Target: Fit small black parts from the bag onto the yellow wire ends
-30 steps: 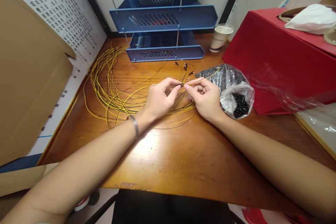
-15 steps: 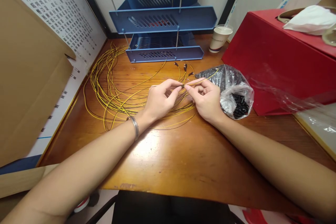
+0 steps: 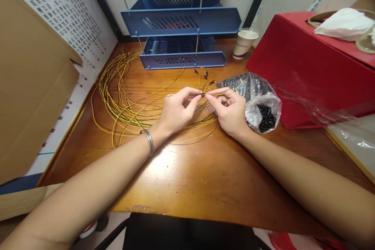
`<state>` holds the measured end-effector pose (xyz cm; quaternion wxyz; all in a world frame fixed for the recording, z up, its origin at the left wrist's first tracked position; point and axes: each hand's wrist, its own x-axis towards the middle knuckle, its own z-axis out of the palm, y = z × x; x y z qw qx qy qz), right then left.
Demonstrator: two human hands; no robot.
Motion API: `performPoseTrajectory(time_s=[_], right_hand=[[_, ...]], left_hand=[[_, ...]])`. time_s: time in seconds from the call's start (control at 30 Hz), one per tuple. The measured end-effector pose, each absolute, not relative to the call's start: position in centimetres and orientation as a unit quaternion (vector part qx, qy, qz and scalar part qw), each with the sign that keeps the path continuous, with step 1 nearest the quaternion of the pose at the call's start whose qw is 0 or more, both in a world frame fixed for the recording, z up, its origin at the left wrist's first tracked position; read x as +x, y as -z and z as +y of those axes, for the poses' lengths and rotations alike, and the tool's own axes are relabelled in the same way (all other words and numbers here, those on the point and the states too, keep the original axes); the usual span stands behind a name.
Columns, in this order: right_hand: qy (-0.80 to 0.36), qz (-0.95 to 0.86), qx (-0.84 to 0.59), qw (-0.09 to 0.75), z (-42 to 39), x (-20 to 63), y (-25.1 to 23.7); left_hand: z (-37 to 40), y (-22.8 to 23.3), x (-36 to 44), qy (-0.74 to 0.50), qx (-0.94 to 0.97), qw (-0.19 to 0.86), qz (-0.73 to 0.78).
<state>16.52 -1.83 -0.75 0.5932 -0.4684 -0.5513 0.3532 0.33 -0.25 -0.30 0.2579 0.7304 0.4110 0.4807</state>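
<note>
Between thumb and forefinger, my left hand pinches a small black connector housing. My right hand is closed in a pinch on a thin yellow and black wire, close to the connector. The two sets of fingertips almost touch, and the exact joint between wire and connector is too small to make out. Under and behind the hands lies a loose coil of yellow and black wires. Several wire ends with black connectors stick up just beyond my fingers.
A clear plastic bag of small black parts lies right of my right hand. Blue stacked trays and a paper cup stand at the back. A red box is on the right, cardboard on the left.
My left fingertips have shifted very slightly left, and a little more wire shows between the two hands. Both hands keep their pinch; the view has moved slightly.
</note>
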Motion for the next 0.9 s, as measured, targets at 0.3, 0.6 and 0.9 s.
performPoseTrajectory(time_s=[0.3, 0.6, 0.9], right_hand=[[-0.366, -0.55, -0.467, 0.588, -1.57, 16.52, 1.0], [-0.374, -0.55, -0.461, 0.588, -1.55, 16.61, 1.11], [-0.365, -0.557, -0.47, 0.58, -1.59, 16.54, 0.93]], left_hand=[[-0.21, 0.26, 0.26, -0.477, 0.734, 0.249, 0.414], [-0.23, 0.42, 0.32, -0.474, 0.729, 0.259, 0.421], [-0.23, 0.4, 0.26, -0.474, 0.731, 0.272, 0.408]])
